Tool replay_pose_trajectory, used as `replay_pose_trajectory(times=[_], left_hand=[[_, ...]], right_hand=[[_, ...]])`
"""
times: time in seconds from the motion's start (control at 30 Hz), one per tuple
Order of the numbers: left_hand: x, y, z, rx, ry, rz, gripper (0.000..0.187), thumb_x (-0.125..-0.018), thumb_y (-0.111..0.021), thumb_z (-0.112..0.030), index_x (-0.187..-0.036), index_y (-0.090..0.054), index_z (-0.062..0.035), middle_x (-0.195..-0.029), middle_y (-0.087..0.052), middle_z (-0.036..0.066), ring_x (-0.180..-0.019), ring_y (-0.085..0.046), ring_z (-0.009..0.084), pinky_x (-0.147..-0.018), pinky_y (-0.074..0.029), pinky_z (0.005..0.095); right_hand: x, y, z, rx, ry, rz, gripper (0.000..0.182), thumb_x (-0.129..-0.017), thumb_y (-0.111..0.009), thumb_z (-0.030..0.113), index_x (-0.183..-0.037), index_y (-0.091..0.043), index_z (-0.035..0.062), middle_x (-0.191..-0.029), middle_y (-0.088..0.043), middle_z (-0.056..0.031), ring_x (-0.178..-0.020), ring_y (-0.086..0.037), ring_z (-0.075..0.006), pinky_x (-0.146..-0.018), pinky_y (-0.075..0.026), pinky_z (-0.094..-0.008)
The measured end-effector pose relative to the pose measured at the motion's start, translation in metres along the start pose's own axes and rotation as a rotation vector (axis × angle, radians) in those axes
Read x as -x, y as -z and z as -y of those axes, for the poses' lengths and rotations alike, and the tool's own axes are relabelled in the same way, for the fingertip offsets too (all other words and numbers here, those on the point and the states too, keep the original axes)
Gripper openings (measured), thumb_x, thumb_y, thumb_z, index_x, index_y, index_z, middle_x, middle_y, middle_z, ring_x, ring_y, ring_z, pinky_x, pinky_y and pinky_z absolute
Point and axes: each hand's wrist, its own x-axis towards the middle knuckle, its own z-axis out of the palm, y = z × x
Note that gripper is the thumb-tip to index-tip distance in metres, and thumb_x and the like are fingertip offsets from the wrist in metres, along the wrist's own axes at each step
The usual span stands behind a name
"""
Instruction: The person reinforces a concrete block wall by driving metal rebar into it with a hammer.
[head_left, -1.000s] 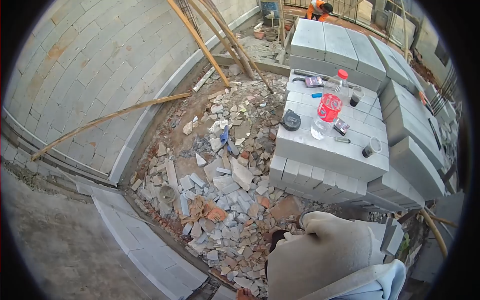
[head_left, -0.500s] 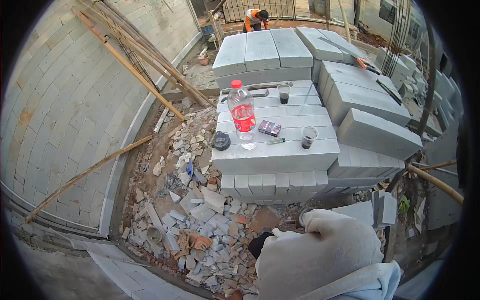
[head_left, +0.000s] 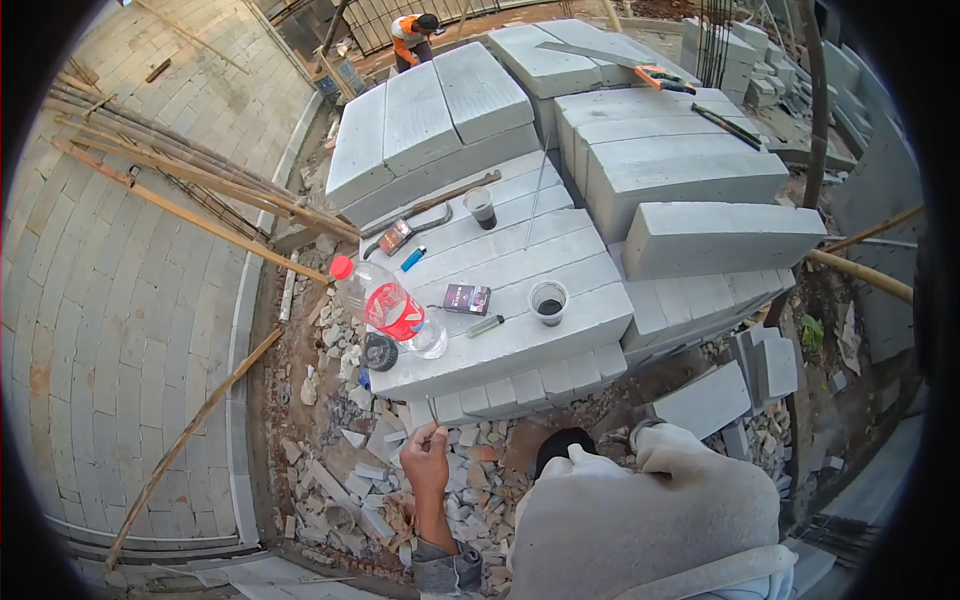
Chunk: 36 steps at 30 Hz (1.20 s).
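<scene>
My left hand [head_left: 425,460], in a dark grey sleeve, is raised in front of the block stack, fingers pinched on a thin stick-like thing [head_left: 433,410] too small to name. My right hand is out of view. Just beyond stands a clear plastic bottle [head_left: 395,312] with a red cap and label, beside a round black object [head_left: 380,352]. On the grey blocks [head_left: 560,295] lie a dark cigarette pack [head_left: 466,298], a green lighter [head_left: 486,325], a reddish pack [head_left: 395,237] and a blue lighter [head_left: 413,258]. A plastic cup [head_left: 549,302] and a farther cup [head_left: 480,208] hold dark liquid.
A handsaw [head_left: 665,78] and a dark rod [head_left: 727,127] rest on the higher blocks. Broken rubble [head_left: 340,490] covers the ground. Timber poles [head_left: 200,210] lean by the block wall at left. Another person [head_left: 412,40] bends over behind the stack.
My left hand has come into view from below, holding the thin thing. The view has shifted, uncovering the reddish pack and blue lighter formerly behind the bottle.
</scene>
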Motion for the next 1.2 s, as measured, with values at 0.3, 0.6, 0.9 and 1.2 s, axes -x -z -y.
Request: replay_pose_trajectory(times=[0.3, 0.6, 0.9, 1.2], left_hand=[[-0.124, -0.139, -0.063, -0.241, -0.216, 0.104, 0.020, -0.086, -0.066, -0.013, -0.095, -0.069, 0.0055, -0.072, -0.068, 0.009, -0.059, -0.062, 0.0134, -0.058, -0.049, 0.0279], [-0.115, -0.164, -0.034, -0.239, -0.365, 0.065, 0.028, -0.089, -0.067, -0.018, -0.105, -0.069, 0.0051, -0.086, -0.068, 0.014, -0.065, -0.062, 0.0190, -0.062, -0.050, 0.0311], [0.016, -0.026, 0.257, -0.573, 0.192, 0.449, 0.018, -0.088, -0.059, -0.008, -0.092, -0.067, 0.0070, -0.067, -0.060, 0.008, -0.049, -0.055, 0.0166, -0.048, -0.045, 0.0323], [0.012, 0.015, 0.299, -0.434, 0.615, 0.543, 0.020, -0.087, -0.062, -0.010, -0.095, -0.066, 0.0077, -0.070, -0.062, 0.009, -0.052, -0.057, 0.0196, -0.048, -0.046, 0.0344]], right_hand=[[0.025, 0.026, -0.071, -0.251, -0.134, -0.030, 0.071, -0.070, -0.067, 0.071, -0.121, -0.068, 0.0208, -0.113, -0.068, -0.0147, -0.107, -0.064, -0.0329, -0.091, -0.049, -0.0450], [0.036, 0.025, -0.097, -0.357, -0.202, -0.040, 0.073, -0.070, -0.067, 0.071, -0.121, -0.068, 0.0198, -0.115, -0.068, -0.0152, -0.108, -0.063, -0.0331, -0.092, -0.049, -0.0449], [0.028, 0.007, -0.067, -0.431, -0.173, -0.143, 0.074, -0.069, -0.067, 0.072, -0.121, -0.068, 0.0187, -0.116, -0.067, -0.0156, -0.109, -0.063, -0.0334, -0.092, -0.049, -0.0448], [0.059, -0.035, -0.062, -0.483, -0.196, -0.157, 0.075, -0.069, -0.067, 0.072, -0.121, -0.068, 0.0176, -0.118, -0.067, -0.0161, -0.111, -0.062, -0.0336, -0.093, -0.049, -0.0447]])
